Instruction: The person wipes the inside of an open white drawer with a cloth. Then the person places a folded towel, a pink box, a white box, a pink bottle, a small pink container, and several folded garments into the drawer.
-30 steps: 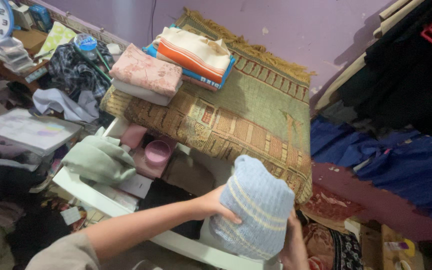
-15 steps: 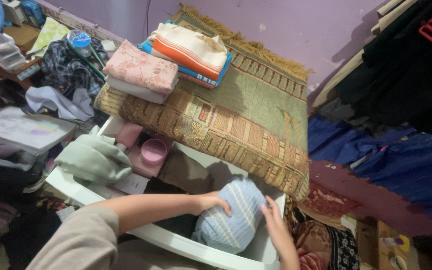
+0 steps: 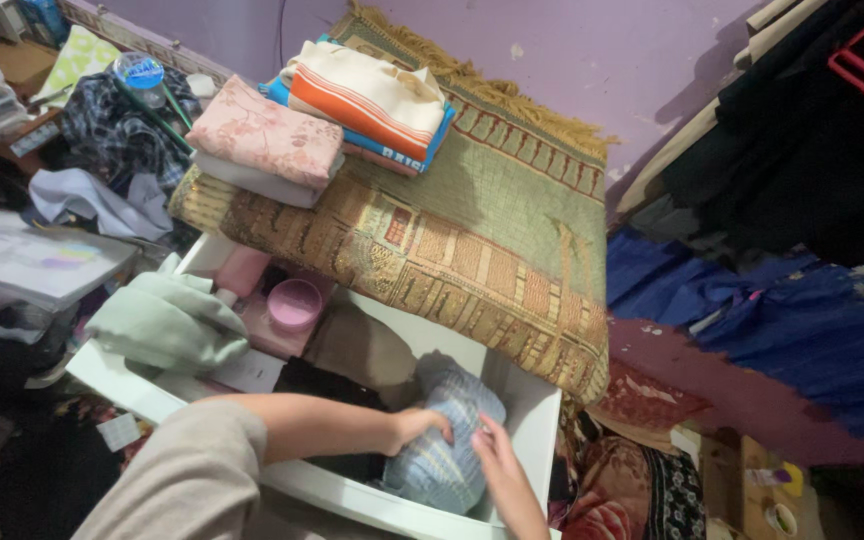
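Where both hands press: knit bundle (image 3: 442, 440), rug (image 3: 472, 240) overhead.

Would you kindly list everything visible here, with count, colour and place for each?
knitted bundle: 1, light blue with pale stripes, in the drawer's right end
drawer: 1, white, open, bottom centre
green cloth: 1, pale green, over the drawer's left edge
pink lid: 1, round, pink, in the drawer's back
woven rug: 1, green and gold with fringe, draped above the drawer
pink folded cloth: 1, floral pink, on the rug's left end
striped folded stack: 1, cream, orange and blue, on the rug at the back
blue fabric: 1 heap, blue, at right
dark clothes: several, black, hanging upper right
left hand: on the bundle's left side
right hand: on the bundle's right side
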